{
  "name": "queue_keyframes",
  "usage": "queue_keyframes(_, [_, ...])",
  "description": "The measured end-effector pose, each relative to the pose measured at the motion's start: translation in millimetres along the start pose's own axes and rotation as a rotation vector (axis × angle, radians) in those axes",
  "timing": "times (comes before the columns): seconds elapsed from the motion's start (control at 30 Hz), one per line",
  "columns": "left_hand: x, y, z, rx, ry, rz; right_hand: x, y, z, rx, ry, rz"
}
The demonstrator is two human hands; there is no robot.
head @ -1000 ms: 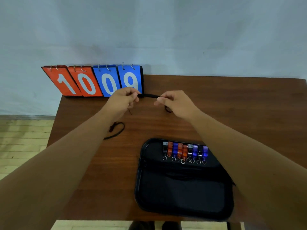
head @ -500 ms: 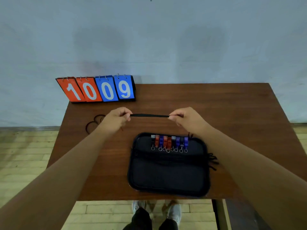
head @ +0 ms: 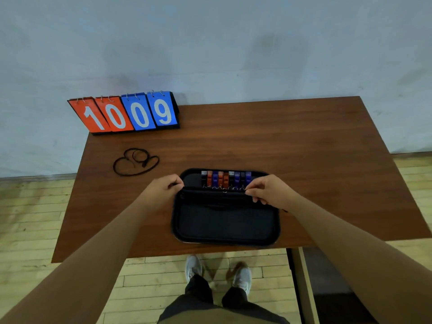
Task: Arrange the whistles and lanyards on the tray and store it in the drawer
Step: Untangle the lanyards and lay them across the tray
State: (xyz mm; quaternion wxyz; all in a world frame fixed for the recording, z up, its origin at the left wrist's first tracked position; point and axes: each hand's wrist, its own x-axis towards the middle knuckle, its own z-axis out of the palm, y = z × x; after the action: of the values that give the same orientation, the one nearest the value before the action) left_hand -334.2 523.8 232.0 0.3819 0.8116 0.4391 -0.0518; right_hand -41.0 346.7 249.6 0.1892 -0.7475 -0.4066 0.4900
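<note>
A black tray [head: 224,240] lies near the front edge of the brown table [head: 304,160]. Several whistles [head: 225,180], orange, purple and black, stand in a row along the tray's far side. My left hand [head: 163,188] and my right hand [head: 266,190] each pinch one end of a black lanyard [head: 214,190], stretched straight across the tray just in front of the whistles' rings. Another black lanyard [head: 135,164] lies in loose loops on the table to the left of the tray.
A flip scoreboard [head: 126,113] reading 1009 stands at the table's far left corner against the pale wall. Below the table's front edge I see wooden floor and my own legs and shoes [head: 194,267].
Both hands have carried the stretched lanyard from near the scoreboard toward me and down onto the tray, just in front of the whistles. The view has pulled back from the table.
</note>
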Motion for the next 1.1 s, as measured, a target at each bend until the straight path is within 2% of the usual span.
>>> queue_keyframes(0.1, [-3,-8,10,0.103,0.005,0.072,-8,18,17,-0.079,0.096,-0.039])
queue_keyframes(0.2, [-7,-16,19,0.081,0.035,0.073,-15,37,33,-0.1,0.194,-0.055])
queue_keyframes(0.47, [-18,-46,46,0.165,0.189,0.091,-23,76,56,-0.175,0.322,-0.018])
queue_keyframes(0.8, [-13,-55,71,0.219,0.226,-0.01,-24,111,64,-0.332,0.404,0.055])
queue_keyframes(1.1, [5,-68,85,0.311,0.207,0.023,-10,124,62,-0.451,0.424,0.115])
